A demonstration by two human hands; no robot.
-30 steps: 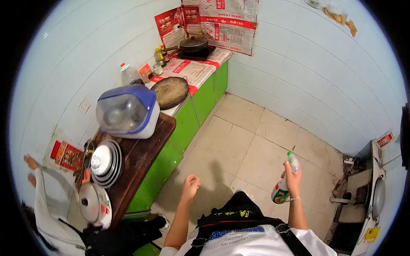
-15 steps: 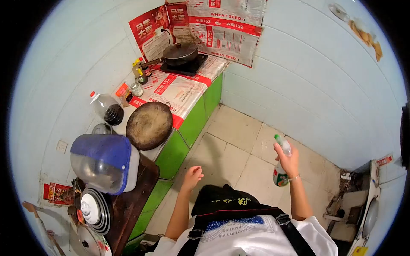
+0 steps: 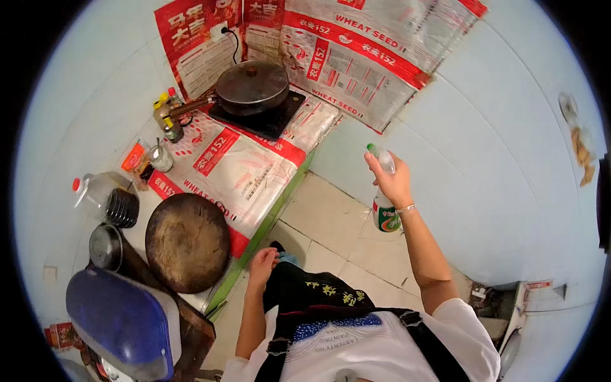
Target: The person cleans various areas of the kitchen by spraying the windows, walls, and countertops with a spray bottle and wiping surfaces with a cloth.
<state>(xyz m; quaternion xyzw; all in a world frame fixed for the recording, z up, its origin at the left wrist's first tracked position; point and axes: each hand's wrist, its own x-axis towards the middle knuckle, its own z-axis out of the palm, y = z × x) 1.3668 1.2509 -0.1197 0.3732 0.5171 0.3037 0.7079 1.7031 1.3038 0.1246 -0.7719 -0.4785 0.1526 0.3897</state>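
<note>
My right hand [image 3: 392, 180] is wrapped round a spray bottle [image 3: 386, 215] with a green nozzle and a green, red and white label. It holds the bottle in the air over the tiled floor, to the right of the counter. My left hand [image 3: 261, 266] hangs low beside the black apron [image 3: 312, 286], close to the counter's front edge, its fingers curled together with nothing visible in them. Ahead on the counter, a lidded frying pan [image 3: 252, 89] sits on a black induction cooker [image 3: 270, 124]. A round wooden chopping board [image 3: 188, 243] lies nearer, left of my left hand.
Seed-bag sheeting [image 3: 238, 172] covers the counter. Along its wall side stand sauce bottles [image 3: 167, 118], a glass jar [image 3: 160, 158] and a big jug of dark liquid [image 3: 114, 200]. A blue-lidded box [image 3: 121, 318] is at lower left. Tiled floor [image 3: 324, 210] lies between counter and wall.
I have moved closer to the counter, and the cooker and pan appear larger. My right hand has carried the spray bottle forward. My left hand has come nearer the counter edge.
</note>
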